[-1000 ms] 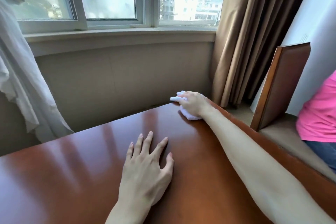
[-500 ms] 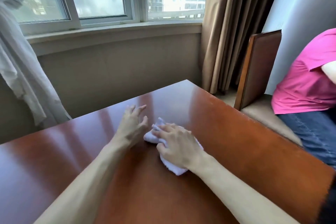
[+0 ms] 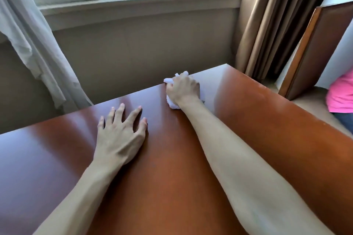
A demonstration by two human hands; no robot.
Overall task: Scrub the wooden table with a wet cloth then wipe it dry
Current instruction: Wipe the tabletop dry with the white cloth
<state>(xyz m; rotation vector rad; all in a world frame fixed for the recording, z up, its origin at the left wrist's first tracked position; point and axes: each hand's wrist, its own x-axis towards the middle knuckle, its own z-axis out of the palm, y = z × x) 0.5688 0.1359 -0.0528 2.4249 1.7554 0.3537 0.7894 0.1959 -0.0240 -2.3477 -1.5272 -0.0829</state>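
The glossy reddish-brown wooden table fills the lower part of the view. My right hand is stretched out to the table's far edge, its fingers curled over a bunched white cloth that it presses onto the wood. Most of the cloth is hidden under the hand; bits show at the fingertips and below the wrist. My left hand rests on the table nearer to me, fingers spread and slightly arched, holding nothing.
A beige wall and window sill run beyond the far edge. A white sheer curtain hangs at left, tan drapes at right. A wooden chair back and a person in a pink top sit beside the right edge.
My right hand has pushed the cloth from the table's middle out to the far edge. My left hand has drawn apart from the cloth and now lies spread on the wood.
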